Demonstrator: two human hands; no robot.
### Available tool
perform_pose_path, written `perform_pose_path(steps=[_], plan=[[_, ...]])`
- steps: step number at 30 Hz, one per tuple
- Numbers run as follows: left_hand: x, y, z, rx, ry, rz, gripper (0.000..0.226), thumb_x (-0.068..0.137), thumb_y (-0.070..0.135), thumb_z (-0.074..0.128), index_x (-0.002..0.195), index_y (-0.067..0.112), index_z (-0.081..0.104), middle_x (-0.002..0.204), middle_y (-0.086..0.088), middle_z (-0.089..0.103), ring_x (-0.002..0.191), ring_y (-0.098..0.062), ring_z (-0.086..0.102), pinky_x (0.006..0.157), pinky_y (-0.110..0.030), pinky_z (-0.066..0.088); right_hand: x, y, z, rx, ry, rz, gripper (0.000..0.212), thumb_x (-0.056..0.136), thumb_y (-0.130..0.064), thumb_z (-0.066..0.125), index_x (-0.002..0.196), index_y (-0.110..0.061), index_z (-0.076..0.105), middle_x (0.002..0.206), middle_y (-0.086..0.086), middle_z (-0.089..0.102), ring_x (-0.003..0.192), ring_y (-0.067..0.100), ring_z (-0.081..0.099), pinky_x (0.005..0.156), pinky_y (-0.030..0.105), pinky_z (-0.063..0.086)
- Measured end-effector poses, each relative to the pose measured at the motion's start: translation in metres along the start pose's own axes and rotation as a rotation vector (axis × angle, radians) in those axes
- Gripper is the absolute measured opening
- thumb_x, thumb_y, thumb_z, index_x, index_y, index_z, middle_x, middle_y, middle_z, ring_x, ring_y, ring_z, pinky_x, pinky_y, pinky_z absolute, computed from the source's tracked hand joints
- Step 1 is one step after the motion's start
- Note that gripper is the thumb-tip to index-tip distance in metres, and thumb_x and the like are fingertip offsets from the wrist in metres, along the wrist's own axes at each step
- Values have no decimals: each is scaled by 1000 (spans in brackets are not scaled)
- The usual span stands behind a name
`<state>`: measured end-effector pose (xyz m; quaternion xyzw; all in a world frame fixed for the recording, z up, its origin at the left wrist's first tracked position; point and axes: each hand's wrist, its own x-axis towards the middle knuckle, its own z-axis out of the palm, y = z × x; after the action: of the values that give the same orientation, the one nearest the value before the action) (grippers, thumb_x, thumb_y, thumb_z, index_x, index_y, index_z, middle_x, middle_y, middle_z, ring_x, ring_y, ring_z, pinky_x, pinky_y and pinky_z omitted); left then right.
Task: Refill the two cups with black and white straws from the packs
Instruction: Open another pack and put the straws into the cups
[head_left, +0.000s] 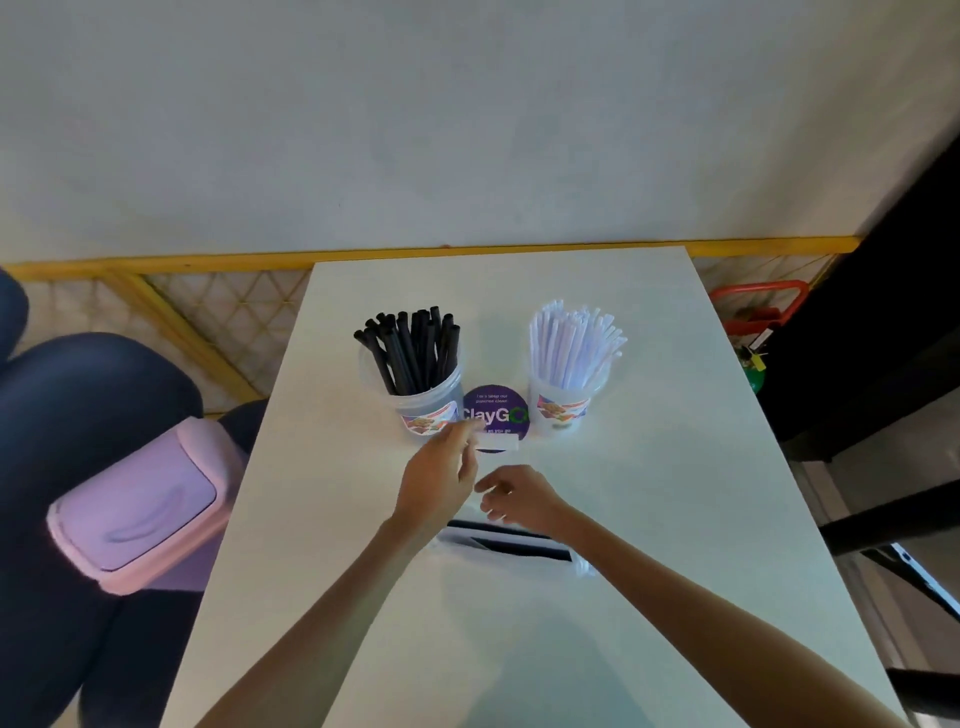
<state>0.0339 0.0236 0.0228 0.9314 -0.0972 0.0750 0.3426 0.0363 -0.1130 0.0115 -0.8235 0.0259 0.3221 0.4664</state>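
Two clear plastic cups stand at the far middle of the white table. The left cup is packed with black straws, and the right cup with white straws. A clear pack holding a few black straws lies flat nearer to me. My left hand reaches forward, its fingertips close to the left cup's label and touching a short white strip. I cannot tell whether the hand holds the strip. My right hand hovers just above the pack's far edge, fingers loosely curled and holding nothing.
A round purple sticker is on the table between the cups. A pink lidded bin stands left of the table, beside dark seat cushions. A yellow rail and a wall run behind the table. Dark furniture and red and green items are on the right.
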Motion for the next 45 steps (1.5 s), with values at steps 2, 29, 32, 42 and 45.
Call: perform_pose_path(steps=[2, 29, 32, 42, 45], plan=[[-18, -8, -1, 32, -78, -44, 25, 90, 7, 51, 112, 11, 62, 96, -1, 68, 88, -19, 63, 76, -22, 45, 7, 9, 11, -315, -9, -56, 29, 88, -5, 50, 110, -10, 67, 116, 8, 66, 99, 19, 59, 88, 24, 44], [-80, -44, 19, -137, -203, -779, 47, 80, -3, 54, 126, 5, 51, 123, -11, 51, 111, -25, 53, 88, -21, 39, 20, 36, 43, -803, -77, -96, 51, 84, -34, 64, 126, -13, 46, 130, 10, 43, 122, 28, 43, 98, 35, 38], [-81, -43, 16, -126, -212, -782, 45, 82, -1, 54, 126, 6, 52, 124, -10, 50, 113, -23, 51, 77, -14, 30, 21, 36, 41, -770, -78, -82, 49, 83, -34, 65, 123, -13, 49, 128, 10, 44, 122, 27, 43, 97, 35, 39], [-83, -39, 9, -87, -232, -771, 43, 81, 0, 54, 124, 6, 53, 120, -12, 51, 109, -26, 53, 76, -19, 32, 23, 32, 34, -758, -103, -81, 41, 82, -33, 67, 116, -10, 60, 120, 8, 60, 112, 25, 54, 87, 31, 45], [-82, -38, 9, -82, -236, -769, 45, 81, 0, 53, 125, 6, 52, 122, -11, 50, 111, -26, 52, 80, -19, 33, 22, 34, 37, -776, -102, -94, 40, 83, -36, 63, 112, -9, 59, 116, 8, 62, 110, 26, 55, 83, 31, 44]])
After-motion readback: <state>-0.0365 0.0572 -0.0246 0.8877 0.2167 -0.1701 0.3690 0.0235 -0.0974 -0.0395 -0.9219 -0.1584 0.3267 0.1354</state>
